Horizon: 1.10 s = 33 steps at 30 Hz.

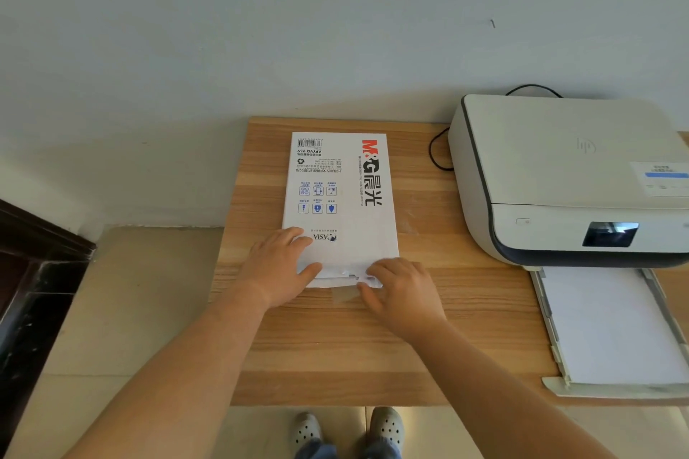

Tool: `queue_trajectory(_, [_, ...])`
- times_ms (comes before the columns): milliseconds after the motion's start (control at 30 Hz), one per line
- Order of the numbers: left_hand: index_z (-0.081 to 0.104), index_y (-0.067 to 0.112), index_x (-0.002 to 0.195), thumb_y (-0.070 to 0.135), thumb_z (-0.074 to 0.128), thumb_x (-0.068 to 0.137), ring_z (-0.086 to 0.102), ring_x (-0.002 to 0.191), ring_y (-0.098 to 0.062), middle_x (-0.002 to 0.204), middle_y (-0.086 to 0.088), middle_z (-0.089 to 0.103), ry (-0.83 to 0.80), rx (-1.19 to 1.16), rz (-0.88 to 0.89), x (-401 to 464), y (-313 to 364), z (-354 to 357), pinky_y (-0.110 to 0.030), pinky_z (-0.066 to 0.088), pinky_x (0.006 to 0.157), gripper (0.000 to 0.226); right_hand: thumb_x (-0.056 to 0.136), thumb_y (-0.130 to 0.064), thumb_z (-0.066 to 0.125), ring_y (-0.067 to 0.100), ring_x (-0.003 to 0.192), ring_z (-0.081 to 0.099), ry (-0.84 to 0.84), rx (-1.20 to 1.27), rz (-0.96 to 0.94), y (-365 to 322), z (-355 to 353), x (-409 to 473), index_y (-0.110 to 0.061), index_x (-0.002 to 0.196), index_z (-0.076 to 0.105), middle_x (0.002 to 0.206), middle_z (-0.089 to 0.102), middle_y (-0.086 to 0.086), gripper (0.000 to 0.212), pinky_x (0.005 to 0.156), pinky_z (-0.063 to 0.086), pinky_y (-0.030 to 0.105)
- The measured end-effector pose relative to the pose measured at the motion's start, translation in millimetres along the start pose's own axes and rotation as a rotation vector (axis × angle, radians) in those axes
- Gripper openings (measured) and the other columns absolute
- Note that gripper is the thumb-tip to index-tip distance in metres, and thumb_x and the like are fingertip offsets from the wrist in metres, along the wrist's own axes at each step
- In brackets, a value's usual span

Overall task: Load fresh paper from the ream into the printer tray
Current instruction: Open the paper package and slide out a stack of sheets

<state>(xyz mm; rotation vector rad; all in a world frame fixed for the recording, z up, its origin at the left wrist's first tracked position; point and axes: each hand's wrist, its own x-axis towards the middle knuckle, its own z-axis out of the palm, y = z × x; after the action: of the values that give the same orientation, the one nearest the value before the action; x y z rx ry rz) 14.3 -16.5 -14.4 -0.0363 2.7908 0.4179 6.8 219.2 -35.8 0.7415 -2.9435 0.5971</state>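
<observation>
A white wrapped paper ream [341, 194] with red and black print lies flat on the wooden table [410, 339]. My left hand [281, 266] rests flat on the ream's near left corner, fingers spread. My right hand [400, 291] pinches the crumpled wrapper flap [354, 278] at the ream's near end. A white printer [566, 175] stands to the right. Its paper tray [551, 324] is pulled out toward me, with white sheets [611, 324] lying in it.
A black cable [434, 149] loops behind the printer on the table. A pale wall runs behind the table. On the left are a tiled floor [123, 309] and a dark door frame [33, 272]. My feet in white clogs [346, 428] stand below the table's front edge.
</observation>
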Motion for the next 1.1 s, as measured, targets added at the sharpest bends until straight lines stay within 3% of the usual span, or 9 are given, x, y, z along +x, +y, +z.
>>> queue_trajectory(100, [0.034, 0.028, 0.142, 0.056, 0.041, 0.09, 0.018, 0.141, -0.014, 0.153, 0.008, 0.024, -0.002, -0.004, -0.007, -0.6, -1.5, -0.2, -0.038, 0.017, 0.114, 0.059, 0.081, -0.053, 0.054, 0.021, 0.108, 0.063, -0.058, -0.041, 0.052, 8.5, -9.8, 14.1, -0.022, 0.109, 0.07, 0.115, 0.069, -0.003, 0.045, 0.092, 0.048, 0.041])
queue_trajectory(200, [0.034, 0.028, 0.142, 0.056, 0.041, 0.091, 0.019, 0.141, -0.014, 0.153, 0.008, 0.025, 0.001, 0.005, -0.017, -1.7, -2.6, -0.7, -0.037, 0.016, 0.114, 0.059, 0.085, -0.061, 0.047, 0.021, 0.136, 0.04, -0.225, -0.058, 0.105, 11.8, -21.1, 25.8, -0.028, 0.136, 0.051, 0.144, 0.048, -0.002, 0.061, 0.112, 0.027, 0.041])
queue_trajectory(300, [0.034, 0.028, 0.142, 0.056, 0.041, 0.091, 0.019, 0.141, -0.013, 0.153, 0.007, 0.025, 0.005, 0.0, -0.023, -2.8, -3.2, 0.1, -0.037, 0.016, 0.114, 0.059, 0.086, -0.068, 0.039, 0.021, 0.144, 0.022, -0.328, -0.093, 0.127, 11.8, -29.7, 35.3, -0.031, 0.146, 0.035, 0.155, 0.031, -0.003, 0.071, 0.119, 0.011, 0.042])
queue_trajectory(633, [0.03, 0.028, 0.144, 0.055, 0.041, 0.091, 0.017, 0.142, -0.015, 0.154, 0.007, 0.023, 0.003, 0.029, -0.025, -4.3, -0.3, 6.6, -0.037, 0.015, 0.115, 0.061, 0.086, -0.063, 0.044, 0.022, 0.145, 0.021, -0.383, -0.084, 0.1, 17.4, -27.7, 40.4, -0.029, 0.148, 0.03, 0.156, 0.028, 0.001, 0.072, 0.121, 0.011, 0.043])
queue_trajectory(900, [0.032, 0.025, 0.143, 0.042, 0.057, 0.086, 0.015, 0.142, -0.016, 0.154, 0.004, 0.021, 0.101, 0.094, 0.008, 8.8, 8.3, 18.2, -0.039, 0.022, 0.111, 0.064, 0.086, -0.058, 0.049, 0.021, 0.146, 0.016, -0.363, -0.077, 0.104, 26.9, -20.4, 37.3, -0.028, 0.147, 0.031, 0.156, 0.026, 0.002, 0.07, 0.121, 0.012, 0.04])
queue_trajectory(1100, [0.027, 0.026, 0.145, 0.037, 0.063, 0.079, 0.01, 0.144, -0.019, 0.157, 0.002, 0.013, 0.138, 0.148, 0.019, 17.0, 8.9, 29.2, -0.042, 0.018, 0.114, 0.076, 0.086, -0.054, 0.053, 0.022, 0.146, 0.015, -0.339, -0.04, 0.117, 28.6, -16.8, 36.3, -0.027, 0.146, 0.032, 0.157, 0.025, 0.002, 0.069, 0.118, 0.016, 0.038])
